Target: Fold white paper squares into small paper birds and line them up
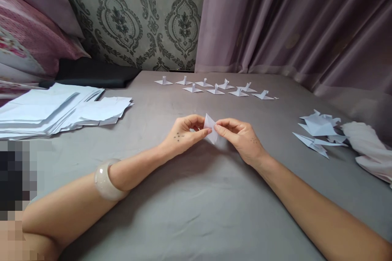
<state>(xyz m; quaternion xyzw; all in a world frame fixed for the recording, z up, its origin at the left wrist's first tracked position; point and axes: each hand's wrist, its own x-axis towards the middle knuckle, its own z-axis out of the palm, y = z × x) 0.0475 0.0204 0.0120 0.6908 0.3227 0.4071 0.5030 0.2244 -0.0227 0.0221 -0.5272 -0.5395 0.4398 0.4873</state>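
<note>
A small piece of folded white paper (210,122), pointed at top and bottom, is held up between my two hands near the middle of the view. My left hand (187,132) pinches its left side between thumb and fingers. From the right, my right hand (240,136) grips the other side with thumb and forefinger. Fingertips of both hands nearly meet on the paper and cover part of its folds. A pale bangle (107,180) circles my left wrist.
Several small folded paper figures (215,89) stand in two rows farther back on the grey cloth (190,212). Stacked white sheets (33,108) lie at left, beside a black folded item (94,72). More folded papers (320,124) and a crumpled pale cloth (367,144) are at right.
</note>
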